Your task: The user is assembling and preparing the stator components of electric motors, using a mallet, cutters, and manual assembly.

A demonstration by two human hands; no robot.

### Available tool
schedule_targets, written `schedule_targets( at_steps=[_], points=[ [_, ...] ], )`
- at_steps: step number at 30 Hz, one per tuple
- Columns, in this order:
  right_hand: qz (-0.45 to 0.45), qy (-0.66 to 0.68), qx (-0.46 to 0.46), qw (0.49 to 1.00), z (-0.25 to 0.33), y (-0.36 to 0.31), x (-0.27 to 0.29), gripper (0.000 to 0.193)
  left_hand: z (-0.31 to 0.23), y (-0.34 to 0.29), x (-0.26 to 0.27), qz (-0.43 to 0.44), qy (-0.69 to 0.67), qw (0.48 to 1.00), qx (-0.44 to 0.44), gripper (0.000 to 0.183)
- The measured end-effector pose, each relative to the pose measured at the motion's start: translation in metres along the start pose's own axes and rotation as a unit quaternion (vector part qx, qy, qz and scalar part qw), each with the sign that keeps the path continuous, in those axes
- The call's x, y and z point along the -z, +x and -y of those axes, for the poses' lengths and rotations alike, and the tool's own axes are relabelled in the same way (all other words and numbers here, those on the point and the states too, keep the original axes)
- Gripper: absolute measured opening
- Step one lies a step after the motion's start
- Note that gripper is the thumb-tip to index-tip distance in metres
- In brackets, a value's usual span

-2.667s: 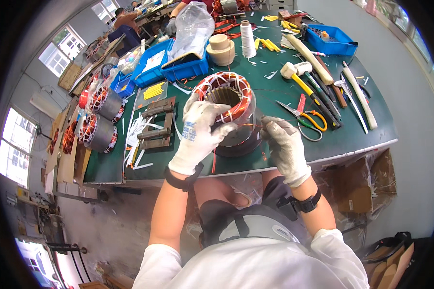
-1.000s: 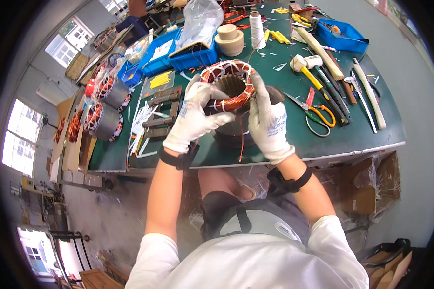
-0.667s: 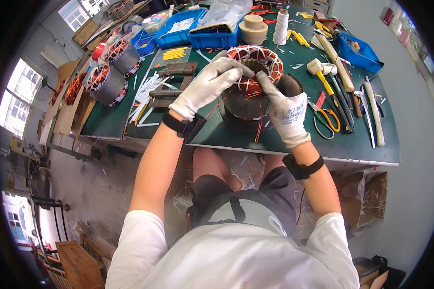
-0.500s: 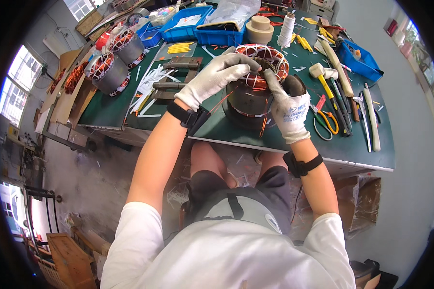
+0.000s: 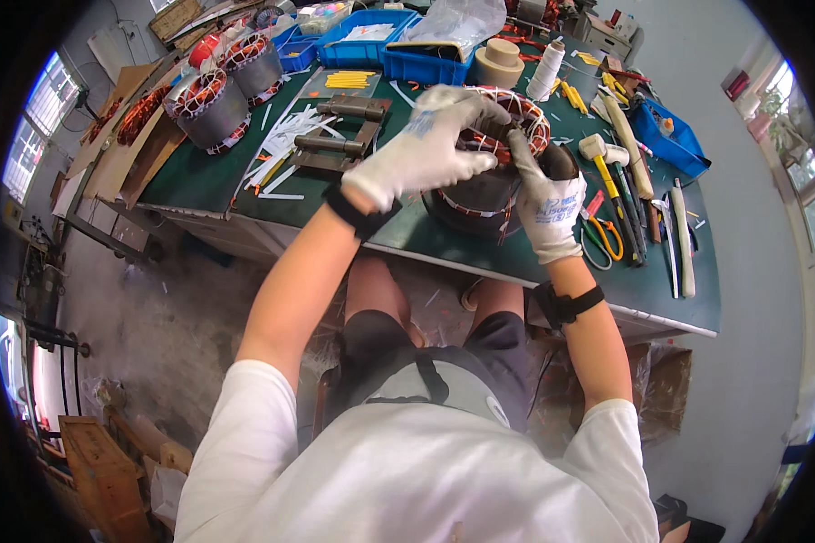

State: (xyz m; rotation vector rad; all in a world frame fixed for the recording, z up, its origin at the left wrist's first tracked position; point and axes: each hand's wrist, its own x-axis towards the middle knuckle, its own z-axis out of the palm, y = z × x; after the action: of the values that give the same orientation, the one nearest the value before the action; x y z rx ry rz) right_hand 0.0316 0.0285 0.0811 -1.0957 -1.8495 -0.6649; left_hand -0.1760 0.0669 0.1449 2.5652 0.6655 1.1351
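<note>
Green worktable point(image 5: 190, 181), littered; grey floor point(image 5: 199, 317), grey wall point(image 5: 761, 317). One wound stator point(image 5: 475, 195) upright near front edge; two stators point(image 5: 210, 113) at left, four blue bins point(image 5: 421, 68), two mallets point(image 5: 594, 147), one scissors point(image 5: 612, 233). Left hand point(image 5: 426, 140) half-open over the coil ring point(image 5: 540, 128), right hand point(image 5: 550, 199) part-curled at its right side; can't tell if either grips anything.
</note>
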Motion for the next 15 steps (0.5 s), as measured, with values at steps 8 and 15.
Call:
schedule_targets(
  at_steps=[8,15],
  points=[
    [-0.023,0.007,0.03,0.999,-0.007,0.004,0.002,0.059,-0.192,-0.07,0.07,-0.131,0.132,0.965,-0.185,0.018],
    [0.028,-0.033,-0.011,0.999,-0.008,0.0,0.004,0.056,-0.184,-0.08,0.108,-0.001,0.18,0.953,-0.243,0.028]
  ],
)
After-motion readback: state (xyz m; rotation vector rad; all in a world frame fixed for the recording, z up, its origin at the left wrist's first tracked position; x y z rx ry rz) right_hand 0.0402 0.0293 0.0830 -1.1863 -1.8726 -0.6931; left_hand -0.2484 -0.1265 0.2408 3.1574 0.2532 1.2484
